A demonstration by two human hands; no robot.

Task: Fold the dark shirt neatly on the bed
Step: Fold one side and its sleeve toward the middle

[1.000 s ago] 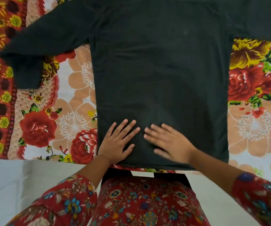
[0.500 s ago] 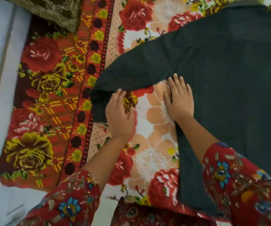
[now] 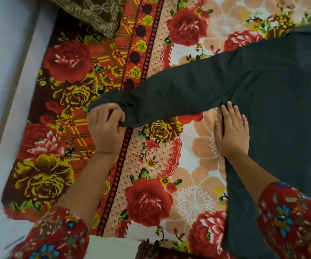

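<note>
So, left hand (image 3: 106, 126): fingers curled round the cuff (image 3: 113, 99), gripping it bunched, cuff end lifted a little off the sheet.
Right hand (image 3: 233, 131): flat, fingers straight and together, pressing where the sleeve meets the shirt body; palm edge overlaps onto the sheet.
Hands, relation: well apart, one at each end of the sleeve (image 3: 179, 94).
Dark shirt (image 3: 281, 109): spread flat on the bed, body toward the right side and running to the near edge; this sleeve reaches out toward the bed's left edge; other sleeve out of frame.
Bed (image 3: 151, 193): covered with a floral sheet, red and yellow roses; left edge in view.
Risk 1: cuff is crumpled in the grip, so creases likely get folded in unless it is smoothed first.
Risk 2: if the right hand eases off while the sleeve swings over, the body could drag and skew, giving a crooked fold line.
Risk 3: a hard pull on the sleeve may ruck the sheet under the shirt.
Risk 4: thin limp fabric; the sleeve may twist when carried across.
Other: brown lace-patterned cushion (image 3: 94, 14) at the far left corner; person's red floral sleeves (image 3: 57, 234) at the near edge.
Writing: none readable; no brand or label showing on the shirt.
</note>
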